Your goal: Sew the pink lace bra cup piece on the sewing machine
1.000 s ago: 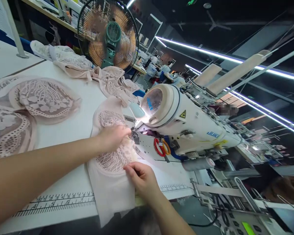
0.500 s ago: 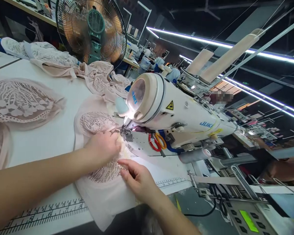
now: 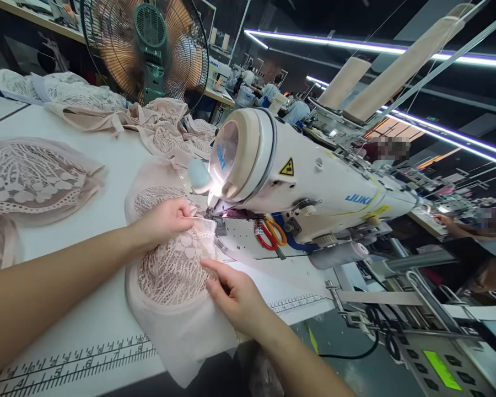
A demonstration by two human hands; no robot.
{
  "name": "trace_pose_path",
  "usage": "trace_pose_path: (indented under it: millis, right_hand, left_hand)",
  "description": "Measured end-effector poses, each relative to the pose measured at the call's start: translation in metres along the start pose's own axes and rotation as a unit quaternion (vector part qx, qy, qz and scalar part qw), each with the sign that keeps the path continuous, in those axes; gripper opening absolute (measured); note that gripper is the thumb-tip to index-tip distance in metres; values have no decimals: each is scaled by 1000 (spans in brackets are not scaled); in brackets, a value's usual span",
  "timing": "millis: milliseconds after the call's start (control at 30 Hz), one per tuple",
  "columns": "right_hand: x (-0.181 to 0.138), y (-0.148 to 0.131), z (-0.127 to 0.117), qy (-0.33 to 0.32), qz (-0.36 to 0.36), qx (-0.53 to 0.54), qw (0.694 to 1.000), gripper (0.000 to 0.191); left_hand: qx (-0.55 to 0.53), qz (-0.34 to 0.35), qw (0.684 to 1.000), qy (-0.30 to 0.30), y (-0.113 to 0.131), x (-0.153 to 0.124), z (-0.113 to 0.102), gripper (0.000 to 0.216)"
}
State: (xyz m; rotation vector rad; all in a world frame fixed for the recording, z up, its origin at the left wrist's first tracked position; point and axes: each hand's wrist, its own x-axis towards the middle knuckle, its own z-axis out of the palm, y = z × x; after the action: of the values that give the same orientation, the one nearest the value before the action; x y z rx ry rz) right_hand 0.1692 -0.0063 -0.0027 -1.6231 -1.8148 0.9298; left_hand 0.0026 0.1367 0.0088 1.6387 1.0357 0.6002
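A beige lace fabric piece [image 3: 171,270] lies on the white table [image 3: 95,309] under the needle of a white sewing machine [image 3: 297,176]. My left hand [image 3: 165,220] is closed, pinching the fabric's far edge right beside the presser foot [image 3: 218,226]. My right hand [image 3: 231,295] rests on the fabric's near right edge, its fingers curled and pressing the cloth down. The lit needle area sits just right of my left fingers.
More lace pieces [image 3: 28,176] lie at the left, and a heap of them [image 3: 107,110] at the back by a standing fan [image 3: 149,44]. Red and orange scissors [image 3: 268,234] hang on the machine. A control panel [image 3: 442,369] sits at lower right. Other workers sit far behind.
The lace piece has turned and slid toward me; more of its lace centre shows. My left hand shifted to pinch the edge at the presser foot; my right hand stayed on the near edge.
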Motion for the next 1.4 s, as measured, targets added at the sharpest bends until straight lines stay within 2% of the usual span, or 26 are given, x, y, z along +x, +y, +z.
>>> trace_pose_path:
  millis: [33,100,167,200,267,333,400,467,567,667,900,1100,1300,1367,1400]
  right_hand:
    - [0,0,0,-3,5,-2,1000,48]
    - [1,-1,-1,-10,16,-10,1000,51]
    - [1,-2,-2,-22,28,-22,999,53]
    - [1,-3,-2,-28,33,-30,999,54]
    - [0,-5,-4,-44,43,-42,997,57]
    - [-1,-6,-6,-59,47,-50,996,58]
    - [0,-5,-8,-67,51,-56,995,58]
    - [1,-3,-10,-66,56,-65,994,57]
    - [6,0,-14,-63,59,-84,993,55]
    - [12,2,-19,-65,58,-99,991,53]
    - [20,4,-25,-69,39,-116,990,52]
    - [25,3,-27,-69,36,-112,991,51]
    - [33,-4,-26,-64,71,-128,987,53]
    - [35,-7,-24,-56,83,-149,984,52]
    - [35,-8,-24,-51,88,-160,982,51]
  left_hand:
    - [9,31,999,9,-3,1,0,15]
    - [114,112,987,18,-6,0,0,2]
    - [261,153,953,6,-7,-2,0,10]
    - [316,138,939,-6,-5,-5,1,13]
    - [367,65,928,-26,1,-11,3,15]
    - [370,3,929,-28,7,-16,7,22]
    - [374,-18,927,-22,10,-19,10,28]
    - [415,22,909,-28,8,-18,13,23]
    - [504,120,854,-55,1,-15,15,17]
    - [539,154,827,-38,-2,-13,17,20]
    - [562,137,815,-41,4,-10,22,36]
    - [537,114,835,-40,4,-4,22,36]
    - [473,128,872,6,1,5,10,34]
    - [475,139,869,18,4,3,5,31]
    - [493,149,857,15,7,-1,2,30]
